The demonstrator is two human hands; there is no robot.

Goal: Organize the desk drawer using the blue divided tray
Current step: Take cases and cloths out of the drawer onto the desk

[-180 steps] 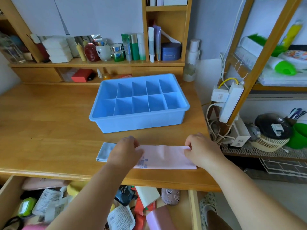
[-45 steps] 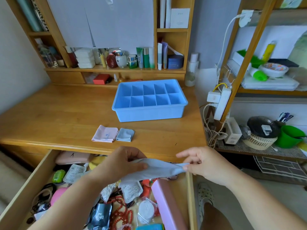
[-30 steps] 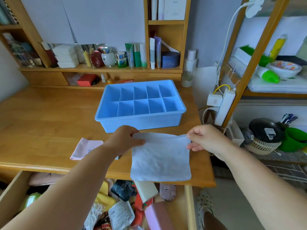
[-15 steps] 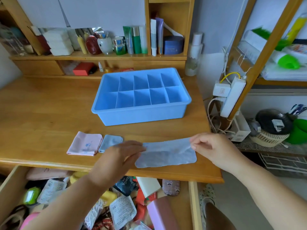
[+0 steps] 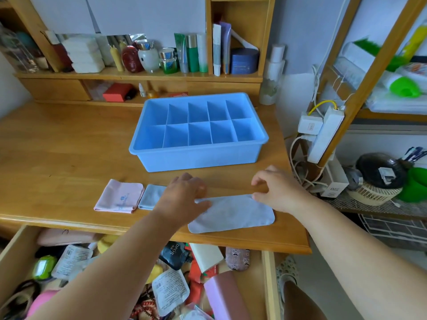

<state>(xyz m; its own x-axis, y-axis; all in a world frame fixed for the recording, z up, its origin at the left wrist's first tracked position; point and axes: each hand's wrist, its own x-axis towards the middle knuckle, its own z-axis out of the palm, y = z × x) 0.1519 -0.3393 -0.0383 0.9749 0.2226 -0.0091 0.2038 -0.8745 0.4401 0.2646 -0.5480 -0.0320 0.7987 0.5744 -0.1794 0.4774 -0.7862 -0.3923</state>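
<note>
The blue divided tray stands on the wooden desk with all its compartments bare. In front of it lies a pale blue cloth, folded in half near the desk's front edge. My left hand rests on its left end, fingers spread flat. My right hand touches its upper right corner with loosely bent fingers. A folded pink cloth and a small folded blue cloth lie side by side to the left. Below, the open drawer is full of mixed small items.
A shelf with bottles and jars runs along the back of the desk. A power strip with cables hangs on the rack at the right. A pink case and sachets crowd the drawer.
The pale blue cloth, held up spread out a second ago, has been folded in half and now lies flat on the desk. Both hands have come down onto it.
</note>
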